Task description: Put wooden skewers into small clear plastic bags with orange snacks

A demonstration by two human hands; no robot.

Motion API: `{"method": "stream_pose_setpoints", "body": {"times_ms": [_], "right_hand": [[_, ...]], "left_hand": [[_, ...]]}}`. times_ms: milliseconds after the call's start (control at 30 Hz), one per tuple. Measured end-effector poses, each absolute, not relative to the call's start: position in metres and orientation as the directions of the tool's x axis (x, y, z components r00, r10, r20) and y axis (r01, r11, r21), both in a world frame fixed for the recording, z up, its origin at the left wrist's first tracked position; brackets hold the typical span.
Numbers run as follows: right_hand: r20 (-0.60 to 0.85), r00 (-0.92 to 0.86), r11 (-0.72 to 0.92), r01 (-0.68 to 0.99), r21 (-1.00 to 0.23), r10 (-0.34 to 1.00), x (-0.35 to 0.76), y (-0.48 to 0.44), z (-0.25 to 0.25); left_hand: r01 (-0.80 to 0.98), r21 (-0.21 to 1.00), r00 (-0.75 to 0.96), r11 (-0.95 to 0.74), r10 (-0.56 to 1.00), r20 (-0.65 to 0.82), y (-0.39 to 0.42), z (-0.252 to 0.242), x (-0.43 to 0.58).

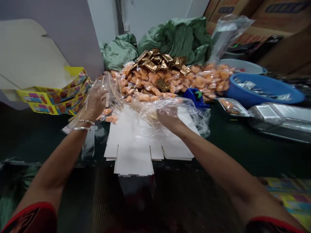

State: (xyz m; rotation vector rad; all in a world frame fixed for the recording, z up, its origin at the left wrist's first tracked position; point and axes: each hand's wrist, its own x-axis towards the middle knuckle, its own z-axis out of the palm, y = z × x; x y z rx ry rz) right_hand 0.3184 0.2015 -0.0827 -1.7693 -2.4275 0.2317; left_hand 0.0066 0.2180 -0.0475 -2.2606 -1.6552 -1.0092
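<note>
My left hand, with bangles at its wrist, is closed on a clear plastic packet that has thin sticks in it. Inside a large clear plastic bag, my right hand has its fingers round wooden sticks; the fingertips are hidden. The bag lies over flat white cardboard at the table's front edge. Behind it are many wrapped orange pieces with gold packets on top. A blue tape dispenser stands right of my right hand.
Yellow printed boxes stand at the left. Green sacks lie behind the pile. At the right are a blue basin with silver packets, clear plastic trays and, farther back, large cartons. The dark table extends right.
</note>
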Motion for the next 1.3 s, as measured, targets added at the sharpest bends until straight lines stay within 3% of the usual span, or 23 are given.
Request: {"method": "stream_pose_setpoints", "body": {"times_ms": [167, 267, 333, 433, 567, 667, 767, 900, 1067, 1167, 1300], "right_hand": [[-0.044, -0.33, 0.3, 0.9, -0.316, 0.943, 0.296, 0.192, -0.068], [-0.007, -0.246, 0.231, 0.919, -0.319, 0.969, 0.298, 0.172, -0.06], [-0.018, -0.217, 0.197, 0.917, -0.346, 0.976, 0.315, 0.144, -0.056], [-0.112, -0.206, 0.105, 0.807, -0.581, 0.972, 0.348, 0.084, -0.056], [-0.206, -0.23, -0.062, 0.51, -0.858, 0.951, 0.367, -0.002, -0.071], [-0.219, -0.283, -0.112, 0.35, -0.93, 0.934, 0.358, -0.037, -0.087], [-0.204, -0.36, -0.093, 0.302, -0.949, 0.91, 0.34, -0.045, -0.099], [-0.176, -0.497, 0.039, 0.392, -0.919, 0.849, 0.309, -0.042, -0.107], [-0.226, -0.664, 0.161, 0.469, -0.868, 0.713, 0.276, -0.046, -0.113], [-0.246, -0.721, 0.207, 0.478, -0.854, 0.648, 0.261, -0.048, -0.112], [-0.2, -0.755, 0.299, 0.467, -0.832, 0.624, 0.24, -0.042, -0.1]], "left_hand": [[0.805, 0.384, 0.174, -0.453, 0.798, 0.577, 0.137, -0.067, 0.024], [0.592, 0.639, 0.195, -0.492, 0.856, 0.479, 0.074, -0.073, 0.045], [0.43, 0.817, 0.224, -0.383, 0.922, 0.315, 0.041, -0.081, 0.061], [0.215, 0.972, 0.294, -0.091, 0.955, 0.024, 0.013, -0.093, 0.088], [-0.054, 0.968, 0.351, 0.244, 0.912, -0.211, 0.004, -0.102, 0.115], [-0.276, 0.891, 0.299, 0.361, 0.913, -0.277, 0.001, -0.105, 0.118], [-0.437, 0.835, 0.207, 0.334, 0.941, -0.268, -0.005, -0.107, 0.107], [-0.467, 0.863, 0.012, 0.192, 0.977, -0.211, -0.017, -0.107, 0.084], [-0.22, 0.975, -0.211, 0.022, 0.975, -0.069, -0.035, -0.113, 0.053], [-0.122, 0.992, -0.277, 0.029, 0.959, -0.062, -0.049, -0.121, 0.039], [-0.142, 0.982, -0.207, 0.122, 0.967, -0.15, -0.055, -0.127, 0.021]]}}
